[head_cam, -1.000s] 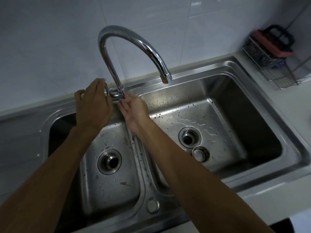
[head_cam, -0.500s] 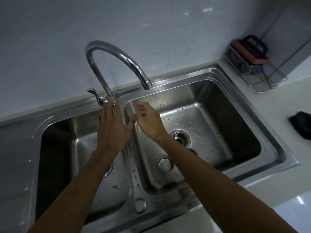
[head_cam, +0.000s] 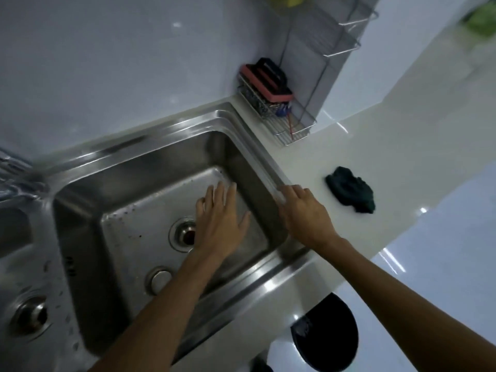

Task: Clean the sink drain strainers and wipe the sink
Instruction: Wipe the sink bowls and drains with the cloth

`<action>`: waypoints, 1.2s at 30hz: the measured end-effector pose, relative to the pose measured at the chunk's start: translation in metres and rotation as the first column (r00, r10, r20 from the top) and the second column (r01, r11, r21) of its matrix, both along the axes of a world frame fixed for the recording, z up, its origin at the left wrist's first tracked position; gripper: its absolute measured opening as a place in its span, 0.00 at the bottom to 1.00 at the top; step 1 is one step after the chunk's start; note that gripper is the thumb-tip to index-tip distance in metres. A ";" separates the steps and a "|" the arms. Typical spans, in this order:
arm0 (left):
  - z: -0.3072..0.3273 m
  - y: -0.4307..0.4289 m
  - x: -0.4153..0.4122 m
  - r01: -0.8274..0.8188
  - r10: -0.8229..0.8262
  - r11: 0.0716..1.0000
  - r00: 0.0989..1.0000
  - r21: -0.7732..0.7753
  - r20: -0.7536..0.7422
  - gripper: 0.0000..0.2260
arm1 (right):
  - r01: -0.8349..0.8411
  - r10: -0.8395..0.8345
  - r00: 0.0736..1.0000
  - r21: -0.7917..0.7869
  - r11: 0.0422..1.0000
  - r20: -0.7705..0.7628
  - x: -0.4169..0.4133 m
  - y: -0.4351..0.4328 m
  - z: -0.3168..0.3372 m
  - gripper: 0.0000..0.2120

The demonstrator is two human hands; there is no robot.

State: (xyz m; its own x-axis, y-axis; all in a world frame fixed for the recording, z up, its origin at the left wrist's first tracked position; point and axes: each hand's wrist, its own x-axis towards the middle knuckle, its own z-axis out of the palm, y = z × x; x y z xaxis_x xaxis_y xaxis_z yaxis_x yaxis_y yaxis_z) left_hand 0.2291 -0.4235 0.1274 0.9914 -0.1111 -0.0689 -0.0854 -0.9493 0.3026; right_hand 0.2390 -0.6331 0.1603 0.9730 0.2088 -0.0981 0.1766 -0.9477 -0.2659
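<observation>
The steel double sink [head_cam: 171,146] fills the left and middle of the head view. My left hand [head_cam: 221,224] hovers over the right basin with fingers spread and straight, holding nothing, just right of the open drain [head_cam: 185,233]. A round strainer plug [head_cam: 159,280] lies on the basin floor nearer to me. My right hand [head_cam: 303,210] reaches over the sink's right rim with fingers extended, empty. A dark green cloth [head_cam: 351,189] lies crumpled on the white counter, a short way beyond that hand. The left basin's drain [head_cam: 29,316] shows at the lower left.
A wire rack [head_cam: 284,122] at the back corner holds a pink and black scrub brush [head_cam: 267,79]. The white counter [head_cam: 402,146] runs to the right. A dark round object [head_cam: 327,336] sits below the counter's front edge. The faucet is blurred at the left edge.
The view has swung right. Both hands left the faucet area; my left hand moved over the right basin and my right hand moved to the right rim, toward the green cloth.
</observation>
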 end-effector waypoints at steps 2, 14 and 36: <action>0.001 -0.043 0.010 0.043 -0.042 0.998 0.999 -0.035 0.013 0.35 | 0.026 -0.024 0.999 -0.069 0.997 0.035 -0.001 -0.044 0.001 0.25; -0.007 -0.187 0.041 0.187 -0.189 0.980 0.982 -0.065 -0.018 0.36 | 0.166 -0.166 0.986 -0.147 0.975 0.014 0.015 -0.190 -0.014 0.25; -0.017 0.140 -0.149 -0.334 0.342 0.933 0.939 0.130 -0.038 0.40 | -0.611 0.639 0.768 0.238 0.755 -0.053 0.022 0.180 -0.077 0.20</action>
State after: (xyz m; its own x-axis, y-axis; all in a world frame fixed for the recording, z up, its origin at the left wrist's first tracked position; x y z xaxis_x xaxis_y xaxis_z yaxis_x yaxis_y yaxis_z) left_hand 0.0797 -0.2835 0.1105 0.9626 0.2426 -0.1206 0.2615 -0.9484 0.1794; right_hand 0.2612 -0.4533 0.0830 0.6006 0.7937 -0.0968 0.6638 -0.5624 -0.4930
